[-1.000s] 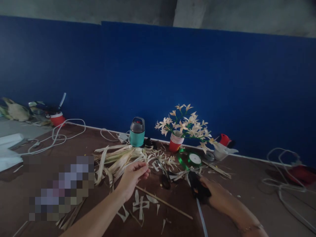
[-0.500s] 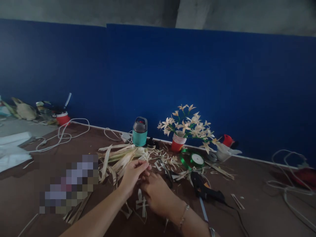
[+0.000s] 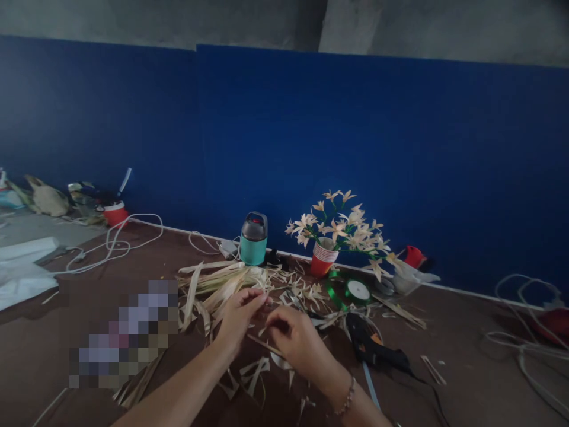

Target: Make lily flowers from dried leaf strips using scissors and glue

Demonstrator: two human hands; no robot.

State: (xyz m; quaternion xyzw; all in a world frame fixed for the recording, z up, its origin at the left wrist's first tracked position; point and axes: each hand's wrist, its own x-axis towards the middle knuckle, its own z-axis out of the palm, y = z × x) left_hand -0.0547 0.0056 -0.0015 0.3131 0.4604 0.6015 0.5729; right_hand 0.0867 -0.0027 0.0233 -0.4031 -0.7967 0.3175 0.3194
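My left hand (image 3: 242, 313) is closed, thumb and forefinger pinched together. Something small is at its fingertips, too small to name. To its right, my right hand (image 3: 297, 339) has its fingers curled inward, their tips mostly hidden. A thin pale strip or stick (image 3: 261, 343) runs under the right hand's fingers; I cannot tell if it is gripped or lying on the table. Dried husk strips (image 3: 222, 287) are heaped beyond the left hand. Cut husk scraps (image 3: 255, 373) lie below both hands. Small petal-shaped husk pieces (image 3: 311, 292) and scissors (image 3: 293, 299), partly hidden, lie just beyond.
A black glue gun (image 3: 371, 344) lies to the right, with a green ribbon spool (image 3: 357, 290) behind it. Husk flowers (image 3: 351, 228) stand in red paper cups (image 3: 323, 260). A teal-and-black container (image 3: 253, 246) is by the blue panel (image 3: 284, 130). White cables (image 3: 120, 246) loop at left.
My right hand has moved away from the left hand, to the right, opening a gap between them. The thin pale strip and more scraps now show. My left hand keeps its pinch.
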